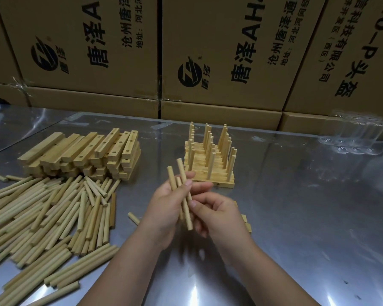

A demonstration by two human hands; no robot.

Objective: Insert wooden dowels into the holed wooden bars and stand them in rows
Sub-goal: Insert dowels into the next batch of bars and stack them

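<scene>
My left hand (164, 208) grips three wooden dowels (172, 181) that stick up past its fingers. My right hand (217, 212) pinches the lower part of one of them, a long dowel (187, 214), between thumb and fingers. Behind my hands stand finished bars (210, 173) in rows, each with upright dowels in its holes. A stack of holed wooden bars (84, 153) lies at the left back. In front of it spreads a big heap of loose dowels (42, 217). A wooden bar (247, 225) lies mostly hidden under my right hand.
The work goes on over a shiny metal table (296, 217). Printed cardboard boxes (208, 51) form a wall along its far edge. Clear plastic containers (358, 138) sit at the back right. One stray dowel (133, 218) lies just left of my left wrist.
</scene>
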